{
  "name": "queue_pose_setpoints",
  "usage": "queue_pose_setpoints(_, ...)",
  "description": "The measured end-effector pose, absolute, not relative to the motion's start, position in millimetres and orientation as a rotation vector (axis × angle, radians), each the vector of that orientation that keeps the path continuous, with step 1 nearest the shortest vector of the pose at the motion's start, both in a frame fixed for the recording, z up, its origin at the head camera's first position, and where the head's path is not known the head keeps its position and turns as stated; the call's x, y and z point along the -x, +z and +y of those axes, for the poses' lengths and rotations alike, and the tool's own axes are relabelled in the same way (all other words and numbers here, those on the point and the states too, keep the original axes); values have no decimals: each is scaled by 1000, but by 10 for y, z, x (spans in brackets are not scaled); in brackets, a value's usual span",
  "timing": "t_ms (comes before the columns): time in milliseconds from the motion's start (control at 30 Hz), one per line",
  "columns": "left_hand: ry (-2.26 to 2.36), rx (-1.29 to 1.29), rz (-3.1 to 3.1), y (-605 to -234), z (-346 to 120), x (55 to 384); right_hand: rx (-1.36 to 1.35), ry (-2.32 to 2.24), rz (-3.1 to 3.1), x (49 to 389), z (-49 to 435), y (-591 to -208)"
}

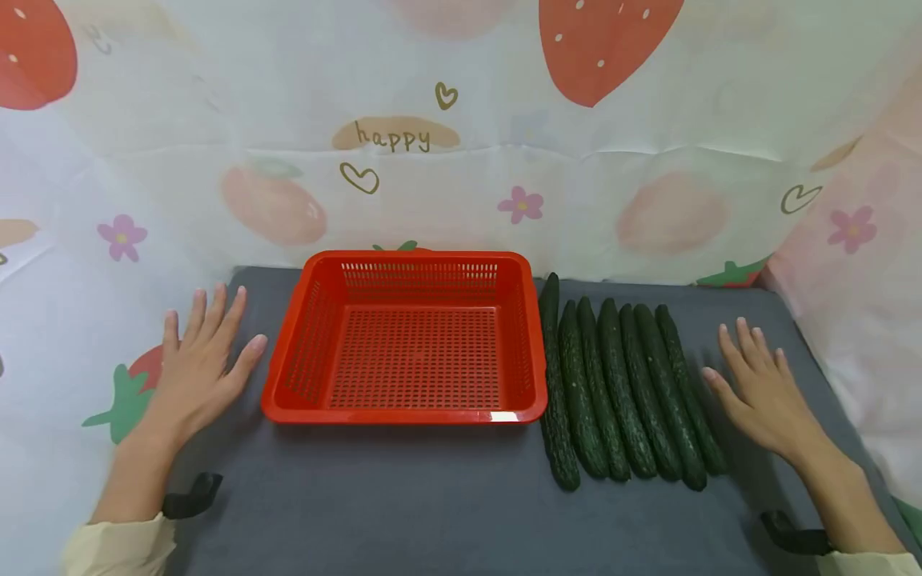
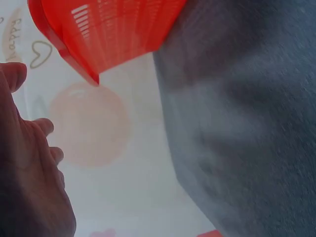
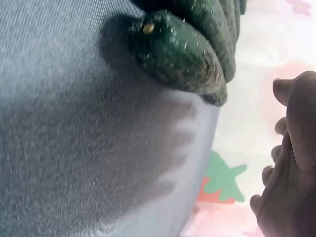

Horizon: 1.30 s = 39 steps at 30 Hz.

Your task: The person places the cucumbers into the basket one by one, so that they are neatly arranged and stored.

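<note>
A red plastic basket (image 1: 414,417) with slotted walls stands on the grey table, nothing inside it. Right of it lie several dark green cucumbers (image 1: 611,384) side by side in a row, the leftmost right at the basket's wall. My left hand (image 1: 194,376) is held flat with fingers spread, left of the basket and apart from it. To the right of the cucumbers my right hand (image 1: 769,396) hovers, fingers straight, casting a shadow on the cloth. In the right wrist view the nearest cucumber (image 3: 177,54) lies beyond the fingers. Neither hand holds anything.
A grey cloth (image 1: 403,504) covers the table. Behind it and at both sides hangs a white curtain (image 1: 461,200) printed with strawberries, hearts and flowers. Black straps (image 1: 193,496) are worn at both wrists, below cream sleeves (image 1: 118,548).
</note>
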State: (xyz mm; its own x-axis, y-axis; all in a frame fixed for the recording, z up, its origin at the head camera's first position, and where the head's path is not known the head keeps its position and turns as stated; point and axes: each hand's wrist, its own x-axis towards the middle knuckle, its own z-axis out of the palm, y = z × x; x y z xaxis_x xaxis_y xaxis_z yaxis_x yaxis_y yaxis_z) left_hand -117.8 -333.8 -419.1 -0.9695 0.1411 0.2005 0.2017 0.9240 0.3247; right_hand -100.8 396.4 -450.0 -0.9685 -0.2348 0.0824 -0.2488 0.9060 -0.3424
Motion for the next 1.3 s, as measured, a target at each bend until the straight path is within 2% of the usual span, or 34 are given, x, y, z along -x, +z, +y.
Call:
queue_pose_setpoints(400, -818, 394, -2715, -4151, -3070, 1315, -341, 658, -3115, 1023, 3728, -4503)
queue_pose_setpoints(633, -1086, 271, -2781, -4210, -3021, 1355, -356, 638, -3164, 1007, 3609, -4507)
queue_pose_setpoints(1000, -1613, 172, -2702, -4494, -3062, 1386, -167, 582, -3233, 1052, 3615, -4589)
queue_pose_setpoints(1300, -2055, 103, -2534, -4584, -3015, 1401, -100, 824, -3305, 1089, 3693, -4598)
